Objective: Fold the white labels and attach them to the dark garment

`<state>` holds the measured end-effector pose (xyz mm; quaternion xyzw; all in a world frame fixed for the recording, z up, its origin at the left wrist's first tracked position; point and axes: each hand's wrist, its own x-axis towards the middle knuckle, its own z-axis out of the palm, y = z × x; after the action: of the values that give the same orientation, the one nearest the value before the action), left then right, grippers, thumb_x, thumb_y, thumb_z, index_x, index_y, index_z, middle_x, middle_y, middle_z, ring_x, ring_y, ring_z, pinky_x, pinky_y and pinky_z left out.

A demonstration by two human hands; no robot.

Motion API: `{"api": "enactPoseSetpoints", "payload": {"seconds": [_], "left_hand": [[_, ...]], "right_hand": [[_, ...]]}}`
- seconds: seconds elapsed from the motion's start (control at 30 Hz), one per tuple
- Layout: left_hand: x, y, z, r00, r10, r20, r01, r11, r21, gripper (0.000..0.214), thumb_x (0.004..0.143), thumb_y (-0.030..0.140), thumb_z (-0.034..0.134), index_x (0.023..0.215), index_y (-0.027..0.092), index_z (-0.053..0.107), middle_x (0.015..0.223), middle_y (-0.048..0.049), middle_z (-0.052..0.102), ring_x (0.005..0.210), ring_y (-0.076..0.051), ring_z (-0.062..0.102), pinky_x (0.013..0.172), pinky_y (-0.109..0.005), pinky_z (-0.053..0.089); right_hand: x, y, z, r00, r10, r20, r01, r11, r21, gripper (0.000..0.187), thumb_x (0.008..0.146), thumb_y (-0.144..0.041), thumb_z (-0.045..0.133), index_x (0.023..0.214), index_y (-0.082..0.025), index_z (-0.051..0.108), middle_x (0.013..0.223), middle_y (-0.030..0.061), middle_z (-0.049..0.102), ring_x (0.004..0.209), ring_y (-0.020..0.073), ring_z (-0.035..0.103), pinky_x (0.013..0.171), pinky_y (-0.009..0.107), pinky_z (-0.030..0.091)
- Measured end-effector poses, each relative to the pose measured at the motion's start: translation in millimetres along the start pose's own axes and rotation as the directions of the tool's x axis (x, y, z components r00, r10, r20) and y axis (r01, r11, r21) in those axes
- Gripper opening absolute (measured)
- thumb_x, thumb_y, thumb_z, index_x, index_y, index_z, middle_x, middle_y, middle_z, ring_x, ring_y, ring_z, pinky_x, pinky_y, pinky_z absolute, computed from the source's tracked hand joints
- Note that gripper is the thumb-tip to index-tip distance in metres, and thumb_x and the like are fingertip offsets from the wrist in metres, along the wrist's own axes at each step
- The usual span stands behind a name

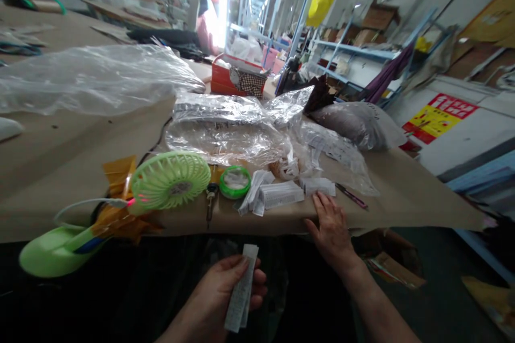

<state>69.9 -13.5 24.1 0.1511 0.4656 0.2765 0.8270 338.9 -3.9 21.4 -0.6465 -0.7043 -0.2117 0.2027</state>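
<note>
My left hand (225,292) is closed on a narrow white paper label (241,289), held upright below the table's front edge. My right hand (330,225) lies flat at that front edge with its fingers stretched out, holding nothing. Its fingertips reach toward small stacks of white paper labels (277,194). A green round lid (235,181) sits just left of those stacks. A green hand-held fan (171,179) stands at the left front, taped with yellow tape to its green base (52,252).
Crumpled clear plastic bags (229,128) cover the middle of the brown table (60,161). A red pen (352,196) lies to the right of my right hand. A grey bagged bundle (354,123) lies behind. A red box (237,77) and blue shelving (354,48) stand farther back.
</note>
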Motion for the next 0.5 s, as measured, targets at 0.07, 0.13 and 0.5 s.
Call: {"api": "enactPoseSetpoints", "payload": {"seconds": [0.07, 0.13, 0.5], "left_hand": [[-0.2, -0.1, -2.0, 1.000, 0.001, 0.002, -0.001, 1.000, 0.000, 0.023, 0.073, 0.028, 0.071, 0.085, 0.010, 0.061, 0.067, -0.0072, 0.069, 0.057, -0.017, 0.066, 0.053, -0.025, 0.053], [-0.8, 0.9, -3.3, 1.000, 0.010, 0.003, -0.010, 1.000, 0.002, 0.020, 0.075, 0.026, 0.069, 0.086, 0.010, 0.061, 0.067, -0.0073, 0.069, 0.058, -0.017, 0.066, 0.053, -0.026, 0.053], [-13.6, 5.4, 6.3, 0.996, 0.043, -0.081, -0.046, 0.999, -0.029, 0.011, 0.079, 0.020, 0.061, 0.084, 0.011, 0.060, 0.070, -0.0089, 0.068, 0.061, -0.018, 0.066, 0.059, -0.029, 0.054]], "right_hand": [[-4.2, 3.7, -0.1, 1.000, -0.027, 0.012, 0.027, 0.999, 0.027, 0.047, 0.092, -0.044, 0.045, 0.127, -0.013, 0.050, 0.124, 0.0164, 0.056, 0.116, 0.0325, 0.047, 0.095, 0.052, 0.038], [-7.8, 7.8, -2.7, 0.999, -0.037, -0.016, 0.039, 0.992, 0.116, 0.036, 0.092, -0.037, 0.048, 0.119, -0.015, 0.055, 0.117, 0.0135, 0.060, 0.112, 0.0291, 0.051, 0.094, 0.049, 0.040], [-15.5, -55.1, -34.2, 0.943, 0.265, -0.200, -0.063, 0.736, 0.674, 0.005, 0.085, -0.016, 0.056, 0.088, -0.019, 0.059, 0.097, 0.0071, 0.066, 0.096, 0.0231, 0.063, 0.088, 0.044, 0.049]]}}
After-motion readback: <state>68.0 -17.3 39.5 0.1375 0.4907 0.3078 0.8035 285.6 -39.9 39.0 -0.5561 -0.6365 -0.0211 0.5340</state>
